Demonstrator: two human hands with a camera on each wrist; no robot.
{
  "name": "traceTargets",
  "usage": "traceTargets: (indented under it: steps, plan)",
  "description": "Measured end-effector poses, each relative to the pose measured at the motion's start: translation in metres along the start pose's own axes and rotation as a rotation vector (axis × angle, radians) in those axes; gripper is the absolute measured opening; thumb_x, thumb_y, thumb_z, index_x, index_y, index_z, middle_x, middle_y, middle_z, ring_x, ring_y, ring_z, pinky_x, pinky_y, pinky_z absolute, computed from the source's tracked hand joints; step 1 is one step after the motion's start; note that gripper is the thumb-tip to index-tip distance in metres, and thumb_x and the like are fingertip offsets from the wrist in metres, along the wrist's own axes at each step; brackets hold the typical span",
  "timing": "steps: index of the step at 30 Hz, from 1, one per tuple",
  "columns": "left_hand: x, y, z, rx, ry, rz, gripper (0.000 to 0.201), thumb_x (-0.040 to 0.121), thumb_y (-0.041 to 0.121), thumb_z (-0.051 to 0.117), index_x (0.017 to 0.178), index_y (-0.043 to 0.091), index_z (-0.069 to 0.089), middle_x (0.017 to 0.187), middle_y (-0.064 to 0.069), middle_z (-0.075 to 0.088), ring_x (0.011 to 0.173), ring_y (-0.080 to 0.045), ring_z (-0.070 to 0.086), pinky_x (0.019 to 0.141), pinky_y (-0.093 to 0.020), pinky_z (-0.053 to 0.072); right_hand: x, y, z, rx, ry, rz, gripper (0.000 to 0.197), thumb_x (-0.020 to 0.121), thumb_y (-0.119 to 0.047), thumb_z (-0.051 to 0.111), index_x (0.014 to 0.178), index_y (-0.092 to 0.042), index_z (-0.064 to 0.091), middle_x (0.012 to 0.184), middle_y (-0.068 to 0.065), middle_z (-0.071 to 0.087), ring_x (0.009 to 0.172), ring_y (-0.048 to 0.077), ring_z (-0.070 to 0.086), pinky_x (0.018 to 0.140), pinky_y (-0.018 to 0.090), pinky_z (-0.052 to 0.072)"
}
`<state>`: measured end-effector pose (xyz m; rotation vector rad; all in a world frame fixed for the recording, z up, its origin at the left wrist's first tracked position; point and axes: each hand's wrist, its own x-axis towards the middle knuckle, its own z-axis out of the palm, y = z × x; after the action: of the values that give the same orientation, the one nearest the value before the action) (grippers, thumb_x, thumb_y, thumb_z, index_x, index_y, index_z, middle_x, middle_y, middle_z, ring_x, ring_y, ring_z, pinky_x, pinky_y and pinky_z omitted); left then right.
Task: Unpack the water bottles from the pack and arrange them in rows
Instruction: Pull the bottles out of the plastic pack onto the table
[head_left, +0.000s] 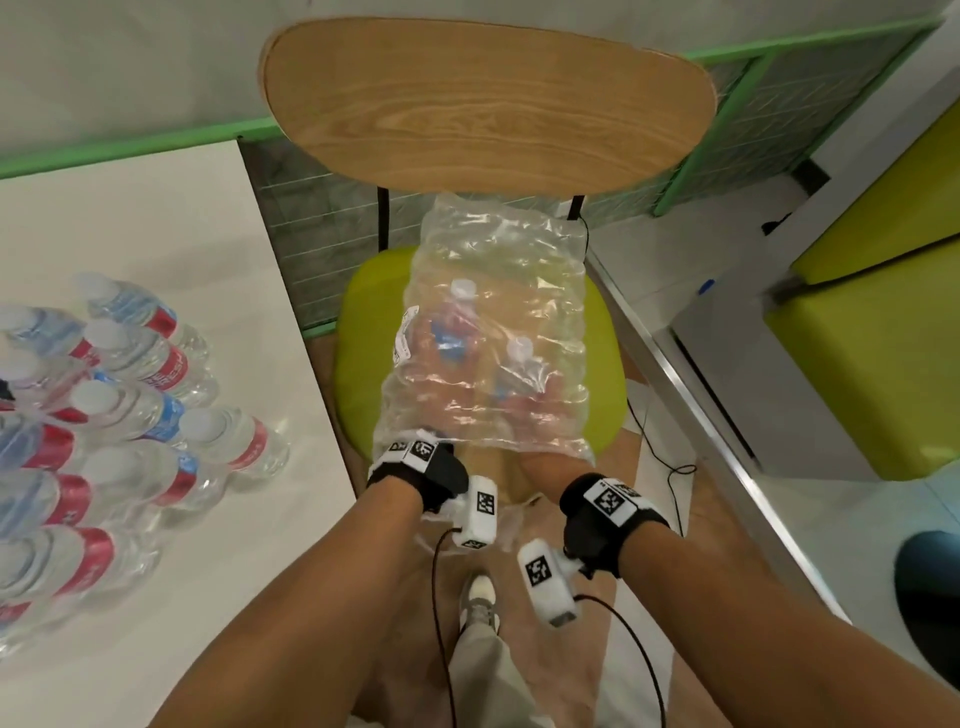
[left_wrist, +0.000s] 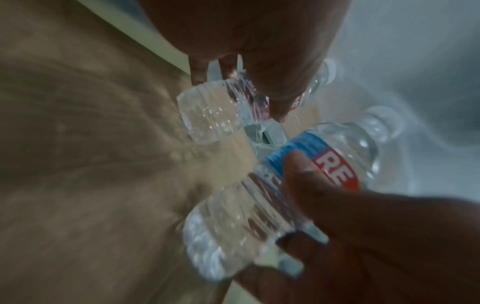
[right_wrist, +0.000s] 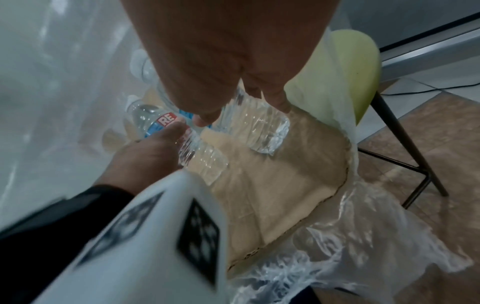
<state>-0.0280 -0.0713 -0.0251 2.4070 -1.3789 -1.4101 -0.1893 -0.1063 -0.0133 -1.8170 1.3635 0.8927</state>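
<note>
A clear plastic pack wrap (head_left: 493, 332) lies on a chair's green seat (head_left: 358, 364), with two water bottles showing through it. Both my hands reach into its near open end. My left hand (left_wrist: 293, 201) grips one lying bottle (left_wrist: 259, 185), which has a blue and red label, thumb on the label. My right hand (right_wrist: 241, 107) grips the other bottle (right_wrist: 259, 129) round its middle, just beside the first. Both bottles lie over the pack's cardboard base (right_wrist: 272, 185). Several unpacked bottles (head_left: 130, 405) stand close together on the white table (head_left: 182, 234) at the left.
The chair's wooden back (head_left: 488, 104) rises behind the pack. A metal rail (head_left: 691, 395) and yellow-green furniture (head_left: 857, 364) are to the right. Black cables (head_left: 670, 467) run over the floor, and my shoe (head_left: 480, 597) is below the hands.
</note>
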Motion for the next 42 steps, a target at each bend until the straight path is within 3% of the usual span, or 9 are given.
traceTargets:
  steps: [4,6,9,13,16,20,25,29,42]
  plan:
    - [-0.014,-0.015,0.031,0.051,-0.051,0.023,0.068,0.088,0.027,0.063,0.151,0.021,0.038,0.154,-0.003,0.036,0.135,-0.025,0.044,0.111,-0.032,0.038,-0.012,-0.005,-0.002,0.082,0.035,-0.062,0.045,0.106,-0.009,0.036,0.150,-0.001,0.031,0.158,0.015,0.031,0.145,0.028,0.031,0.114,0.030,0.023]
    - [-0.009,-0.013,0.039,-0.102,0.095,0.036,0.036,0.104,0.016,0.044,0.138,0.007,0.053,0.119,-0.009,0.060,0.116,-0.022,0.052,0.111,-0.031,0.033,-0.012,-0.012,0.001,0.092,0.094,-0.069,0.043,0.109,-0.016,0.028,0.150,-0.004,0.032,0.158,0.013,0.031,0.144,0.027,0.031,0.114,0.030,0.023]
    - [-0.003,-0.023,0.056,-0.352,0.305,0.168,0.031,0.099,0.026,0.050,0.102,0.002,0.071,0.072,-0.005,0.057,0.081,-0.018,0.056,0.094,-0.038,0.050,-0.019,-0.023,0.008,0.083,0.214,-0.101,0.042,0.108,-0.020,0.030,0.146,-0.006,0.040,0.151,0.012,0.042,0.139,0.026,0.041,0.111,0.033,0.030]
    - [-0.017,-0.041,0.057,-0.545,0.517,0.271,0.045,0.081,0.055,0.058,0.083,0.011,0.068,0.078,-0.007,0.069,0.075,-0.027,0.066,0.074,-0.042,0.056,-0.034,-0.034,0.023,0.292,0.462,-0.132,0.036,0.105,-0.014,0.033,0.130,-0.011,0.058,0.119,0.014,0.066,0.109,0.031,0.062,0.083,0.035,0.045]
    - [-0.033,-0.049,0.047,-0.534,0.495,0.295,0.039,0.079,0.052,0.064,0.101,0.020,0.060,0.093,-0.001,0.066,0.084,-0.020,0.065,0.076,-0.042,0.056,-0.032,-0.035,0.045,0.585,0.607,-0.249,0.018,0.100,-0.021,0.053,0.085,-0.018,0.061,0.076,0.005,0.063,0.069,0.018,0.059,0.066,0.032,0.043]
    - [-0.066,-0.071,0.042,-0.573,0.382,0.380,0.035,0.080,0.033,0.073,0.110,0.028,0.055,0.099,0.009,0.066,0.088,-0.010,0.065,0.082,-0.036,0.055,-0.045,-0.037,0.070,0.796,0.588,-0.306,0.032,0.094,-0.016,0.064,0.117,-0.011,0.042,0.100,-0.002,0.059,0.085,0.008,0.057,0.063,0.008,0.041]
    - [-0.105,-0.118,0.042,-0.579,0.333,0.427,0.052,0.079,0.039,0.078,0.123,0.028,0.053,0.113,0.013,0.066,0.100,-0.002,0.063,0.088,-0.029,0.054,-0.055,-0.049,0.102,0.760,0.609,-0.286,0.046,0.089,-0.024,0.071,0.125,-0.017,0.044,0.111,-0.003,0.063,0.101,0.016,0.062,0.081,0.028,0.051]
    - [-0.132,-0.164,0.034,-0.589,0.472,0.451,0.058,0.079,0.036,0.080,0.127,0.030,0.048,0.120,0.014,0.062,0.106,0.003,0.059,0.089,-0.014,0.047,-0.073,-0.083,0.118,0.776,0.592,-0.385,0.043,0.089,-0.024,0.072,0.122,-0.018,0.045,0.106,-0.008,0.064,0.095,0.007,0.062,0.072,0.013,0.044]
    - [-0.129,-0.264,0.004,-0.668,0.890,0.316,0.059,0.081,0.026,0.078,0.132,0.015,0.050,0.126,-0.001,0.055,0.117,-0.018,0.053,0.098,-0.041,0.047,-0.030,-0.210,0.146,0.792,0.655,-0.496,0.054,0.074,-0.048,0.073,0.121,-0.042,0.049,0.116,-0.010,0.062,0.108,0.014,0.061,0.094,0.046,0.053]
